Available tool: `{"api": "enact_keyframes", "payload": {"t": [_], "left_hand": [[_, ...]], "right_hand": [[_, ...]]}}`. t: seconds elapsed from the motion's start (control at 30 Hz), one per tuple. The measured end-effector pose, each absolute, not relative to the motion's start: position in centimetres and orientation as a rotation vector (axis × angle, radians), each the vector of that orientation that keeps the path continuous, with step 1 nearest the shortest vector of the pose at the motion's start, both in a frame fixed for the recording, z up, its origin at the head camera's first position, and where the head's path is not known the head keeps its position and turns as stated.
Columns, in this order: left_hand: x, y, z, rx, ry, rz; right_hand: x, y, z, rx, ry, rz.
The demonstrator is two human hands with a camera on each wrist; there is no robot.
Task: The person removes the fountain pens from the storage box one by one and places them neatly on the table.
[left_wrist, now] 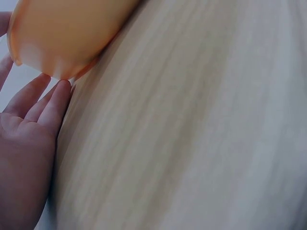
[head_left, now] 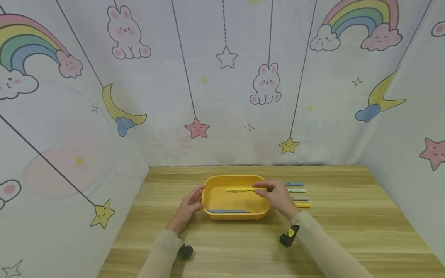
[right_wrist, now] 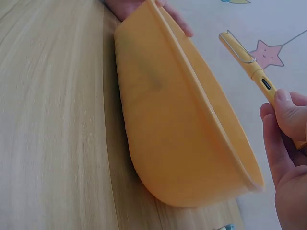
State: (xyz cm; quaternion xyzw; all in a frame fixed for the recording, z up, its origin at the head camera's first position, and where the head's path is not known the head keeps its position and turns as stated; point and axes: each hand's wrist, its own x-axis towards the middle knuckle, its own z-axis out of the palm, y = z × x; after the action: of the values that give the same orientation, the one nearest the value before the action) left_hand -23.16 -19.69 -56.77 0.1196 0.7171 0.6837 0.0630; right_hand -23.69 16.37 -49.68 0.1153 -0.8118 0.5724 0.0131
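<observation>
A yellow plastic basket (head_left: 231, 217) stands on the table. My left hand (head_left: 187, 208) rests its fingers against the basket's left end; in the left wrist view, straight fingers (left_wrist: 53, 108) touch the outer wall. Above the basket's right part, my right hand (head_left: 277, 196) pinches a yellow pen (head_left: 240, 190) between thumb and fingers. The pen lies nearly level in the head view, pointing left, and its wire clip and dark barrel window show in the right wrist view. Inside the basket, along the near wall, lies a blue pen (head_left: 227, 211).
Right of the basket several pens lie in a column, partly hidden by my right hand: blue (head_left: 295, 184), pale green (head_left: 297, 190), grey (head_left: 300, 199) and yellow (head_left: 303, 205). Printed cloth walls (head_left: 236, 146) enclose the wood-grain table (head_left: 240, 247) at the back and sides.
</observation>
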Motion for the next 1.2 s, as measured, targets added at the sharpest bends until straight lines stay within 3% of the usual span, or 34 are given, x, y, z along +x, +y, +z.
{"api": "enact_keyframes", "payload": {"t": [1.2], "left_hand": [[-23.3,-19.9,-56.9,0.423,2.143,2.067]], "right_hand": [[-21.8,25.0,-50.4,0.281,-2.483,1.76]]}}
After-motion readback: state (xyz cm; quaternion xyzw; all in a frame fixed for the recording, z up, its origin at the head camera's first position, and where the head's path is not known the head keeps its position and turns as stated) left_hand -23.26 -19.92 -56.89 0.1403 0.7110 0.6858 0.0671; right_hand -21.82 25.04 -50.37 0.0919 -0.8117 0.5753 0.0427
